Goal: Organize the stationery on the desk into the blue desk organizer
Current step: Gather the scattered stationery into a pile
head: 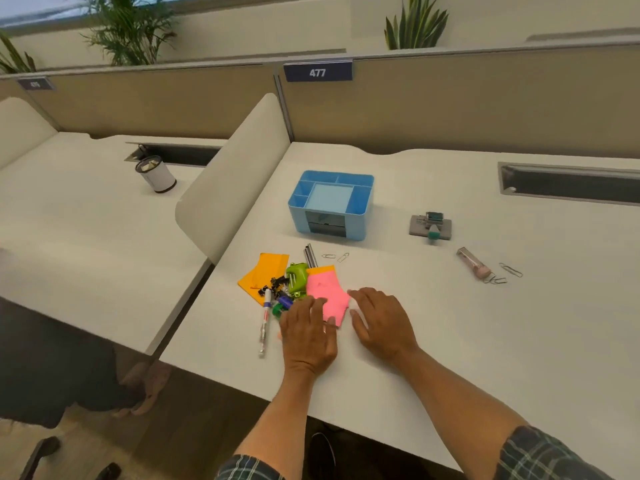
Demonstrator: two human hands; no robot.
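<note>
Both hands, left (pixel 306 332) and right (pixel 379 320), lie spread flat at the pink sticky notes (pixel 329 296): light, bendy paper, best pinched by the edges.

Blue organizer (pixel 330 206), pink notes (pixel 327 296), orange notes (pixel 265 271), green stapler (pixel 297 277).

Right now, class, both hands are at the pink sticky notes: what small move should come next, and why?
Probably pinch the pink sticky notes together: left hand and right hand flank them with straight fingers, and the blue organizer sits empty behind.
</note>
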